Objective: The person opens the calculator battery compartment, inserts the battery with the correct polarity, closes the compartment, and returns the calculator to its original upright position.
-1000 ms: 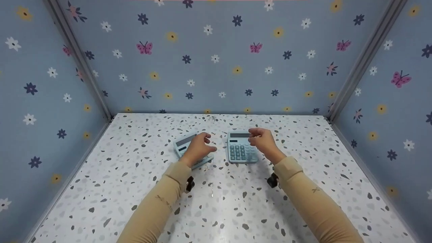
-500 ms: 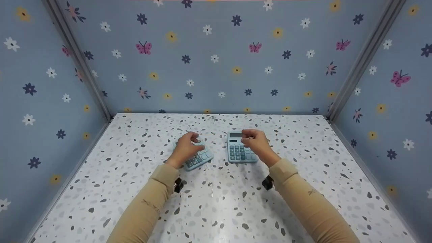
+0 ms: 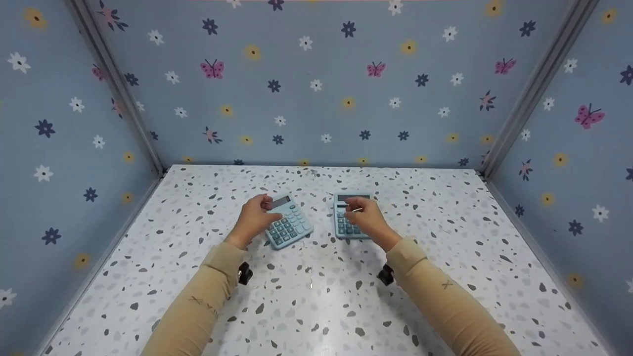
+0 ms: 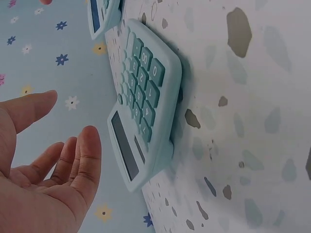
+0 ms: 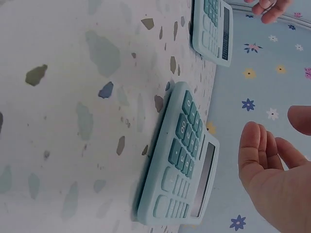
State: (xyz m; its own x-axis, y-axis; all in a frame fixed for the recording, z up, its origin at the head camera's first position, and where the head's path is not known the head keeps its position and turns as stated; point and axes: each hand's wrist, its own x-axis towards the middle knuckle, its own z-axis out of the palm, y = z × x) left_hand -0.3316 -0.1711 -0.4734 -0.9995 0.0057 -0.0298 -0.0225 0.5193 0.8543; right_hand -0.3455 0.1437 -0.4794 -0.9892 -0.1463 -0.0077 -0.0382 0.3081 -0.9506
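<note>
Two light blue calculators lie on the speckled table. The left calculator [image 3: 289, 228] is turned at an angle; the right calculator [image 3: 341, 222] sits nearly square to the table. My left hand [image 3: 252, 217] hovers over the left edge of its calculator, thumb and fingers apart and holding nothing. In the left wrist view a gap shows between the fingers [image 4: 88, 155] and the keys. Over the right calculator hangs my right hand [image 3: 368, 217], covering part of its screen and keys in the head view. Its fingers are loosely bent, with nothing between them and the thumb.
The white table [image 3: 316, 296] with grey specks is enclosed by blue panels [image 3: 316, 59] printed with flowers and butterflies. Grey metal posts stand at both back corners. A small black device [image 3: 245, 273] hangs under the left wrist, and another black device [image 3: 385, 275] under the right.
My left hand has moved left, uncovering more of the left calculator. My right hand has shifted slightly left and nearer, over more of the right calculator. Both calculators stay in place.
</note>
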